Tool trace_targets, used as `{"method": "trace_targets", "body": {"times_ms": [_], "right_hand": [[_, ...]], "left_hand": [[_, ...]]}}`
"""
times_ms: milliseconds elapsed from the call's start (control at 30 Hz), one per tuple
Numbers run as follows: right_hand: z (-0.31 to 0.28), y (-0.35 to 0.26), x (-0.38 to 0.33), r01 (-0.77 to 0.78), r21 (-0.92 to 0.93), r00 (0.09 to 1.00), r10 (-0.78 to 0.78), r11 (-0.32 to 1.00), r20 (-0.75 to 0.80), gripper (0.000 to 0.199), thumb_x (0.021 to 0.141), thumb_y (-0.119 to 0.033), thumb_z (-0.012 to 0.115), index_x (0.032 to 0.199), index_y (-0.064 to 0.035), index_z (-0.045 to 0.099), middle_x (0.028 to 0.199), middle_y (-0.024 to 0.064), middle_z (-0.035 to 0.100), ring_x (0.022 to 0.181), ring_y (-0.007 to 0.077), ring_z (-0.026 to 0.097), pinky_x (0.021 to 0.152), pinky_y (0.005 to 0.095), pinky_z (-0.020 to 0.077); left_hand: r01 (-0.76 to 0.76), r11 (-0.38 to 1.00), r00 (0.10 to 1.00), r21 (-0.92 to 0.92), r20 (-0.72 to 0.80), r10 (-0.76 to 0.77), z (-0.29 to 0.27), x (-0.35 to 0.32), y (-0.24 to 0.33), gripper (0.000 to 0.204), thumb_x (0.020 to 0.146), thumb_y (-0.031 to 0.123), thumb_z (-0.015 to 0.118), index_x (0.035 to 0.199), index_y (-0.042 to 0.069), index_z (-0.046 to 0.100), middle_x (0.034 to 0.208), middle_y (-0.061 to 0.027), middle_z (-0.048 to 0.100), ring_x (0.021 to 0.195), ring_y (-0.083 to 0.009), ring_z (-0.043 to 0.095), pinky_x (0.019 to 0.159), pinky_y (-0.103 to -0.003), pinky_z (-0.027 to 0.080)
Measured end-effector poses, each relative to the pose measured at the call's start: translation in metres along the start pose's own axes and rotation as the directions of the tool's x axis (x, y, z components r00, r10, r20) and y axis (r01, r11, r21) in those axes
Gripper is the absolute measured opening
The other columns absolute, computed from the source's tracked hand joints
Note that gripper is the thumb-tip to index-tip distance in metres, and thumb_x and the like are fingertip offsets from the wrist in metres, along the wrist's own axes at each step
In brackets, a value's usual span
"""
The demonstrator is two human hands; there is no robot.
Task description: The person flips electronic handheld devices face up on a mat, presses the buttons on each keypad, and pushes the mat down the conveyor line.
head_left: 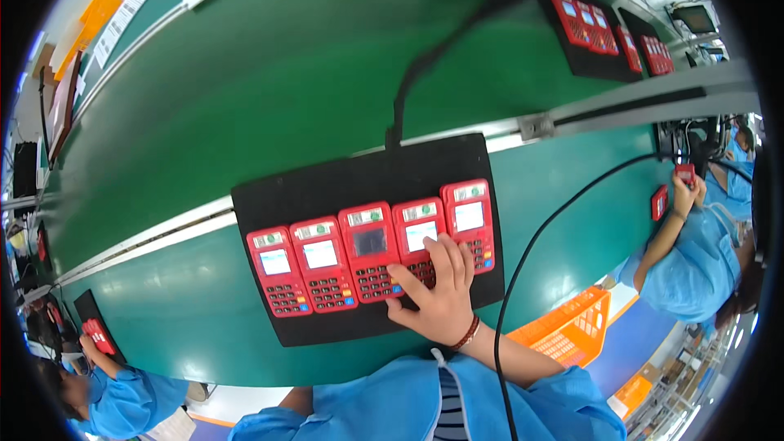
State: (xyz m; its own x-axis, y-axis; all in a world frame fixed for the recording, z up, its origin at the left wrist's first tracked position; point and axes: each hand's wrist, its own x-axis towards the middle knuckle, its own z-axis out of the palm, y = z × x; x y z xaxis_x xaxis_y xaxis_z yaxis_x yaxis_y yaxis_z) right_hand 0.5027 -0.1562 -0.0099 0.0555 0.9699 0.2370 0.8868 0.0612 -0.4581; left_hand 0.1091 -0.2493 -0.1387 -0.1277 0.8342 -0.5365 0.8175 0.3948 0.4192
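Note:
Several red payment terminals stand in a row on a black mat (327, 332), keypads toward me. My right hand (441, 292) lies spread over the fourth terminal from the left (420, 233), covering much of its keypad. One finger reaches the keypad edge of the middle terminal (369, 242), whose screen is dark. The screens of the leftmost terminal (274, 262), the second terminal (320, 255) and the rightmost terminal (469, 216) are lit. Nothing is gripped in the right hand. Of my left arm, only a bit of forearm shows at the lower edge; the hand is out of sight.
A black cable (531, 237) loops across the green table (563, 188) at the right. An orange basket (572, 331) stands below the table edge. Co-workers in blue handle red devices at the far right (684, 173) and far left (98, 335). More terminals (584, 23) lie beyond the metal rail.

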Motion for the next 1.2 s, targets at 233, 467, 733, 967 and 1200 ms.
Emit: {"method": "trace_targets", "body": {"times_ms": [233,467,733,967,1200], "right_hand": [[0.003,-0.012,0.0,-0.005,0.09,1.0,0.007,0.996,-0.013,0.057,0.076,-0.032,0.081,0.131,-0.0287,0.066,0.147,0.0202,0.046,0.14,0.0435,0.043,0.117,0.0603,0.0293],[0.0,-0.01,-0.006,-0.025,0.124,1.0,0.027,0.992,-0.014,0.054,0.074,-0.031,0.082,0.127,-0.0309,0.069,0.148,0.016,0.048,0.139,0.0384,0.045,0.117,0.0583,0.0325],[0.0,-0.013,-0.008,-0.044,0.104,0.999,0.047,0.994,-0.024,0.059,0.076,-0.033,0.08,0.133,-0.0316,0.066,0.15,0.0173,0.047,0.142,0.0384,0.044,0.116,0.0585,0.0335],[0.008,-0.008,-0.009,-0.015,0.199,0.999,0.023,0.98,-0.034,0.061,0.08,-0.029,0.08,0.139,-0.0283,0.062,0.156,0.0199,0.039,0.146,0.0416,0.039,0.118,0.0601,0.0326],[0.0,-0.007,-0.013,-0.005,0.235,1.0,0.012,0.972,-0.028,0.065,0.082,-0.027,0.079,0.143,-0.0252,0.057,0.16,0.0212,0.034,0.15,0.0427,0.034,0.12,0.0619,0.0293]], "left_hand": [[-0.182,0.983,0.98,0.035,-0.073,0.184,-0.066,0.06,0.051,0.046,0.1,0.019,0.057,0.142,-0.001,0.055,0.146,-0.0261,0.055,0.137,-0.0428,0.049,0.115,-0.049,0.038],[-0.286,0.952,0.957,0.112,0.074,0.279,-0.025,0.111,0.075,0.045,0.101,0.02,0.057,0.141,-0.001,0.056,0.145,-0.0258,0.056,0.136,-0.0425,0.05,0.115,-0.049,0.038],[-0.379,0.912,0.916,0.158,0.201,0.346,0.001,0.142,0.101,0.045,0.101,0.021,0.057,0.14,-0.001,0.056,0.144,-0.0254,0.057,0.135,-0.0422,0.051,0.114,-0.049,0.039],[-0.46,0.874,0.87,0.16,0.28,0.406,0.014,0.144,0.12,0.044,0.101,0.021,0.057,0.14,-0.001,0.057,0.143,-0.0251,0.058,0.134,-0.0419,0.052,0.114,-0.049,0.039],[-0.491,0.854,0.853,0.172,0.297,0.43,0.021,0.137,0.13,0.044,0.101,0.022,0.057,0.139,-0.001,0.058,0.142,-0.0248,0.059,0.133,-0.0417,0.052,0.114,-0.049,0.04]]}}
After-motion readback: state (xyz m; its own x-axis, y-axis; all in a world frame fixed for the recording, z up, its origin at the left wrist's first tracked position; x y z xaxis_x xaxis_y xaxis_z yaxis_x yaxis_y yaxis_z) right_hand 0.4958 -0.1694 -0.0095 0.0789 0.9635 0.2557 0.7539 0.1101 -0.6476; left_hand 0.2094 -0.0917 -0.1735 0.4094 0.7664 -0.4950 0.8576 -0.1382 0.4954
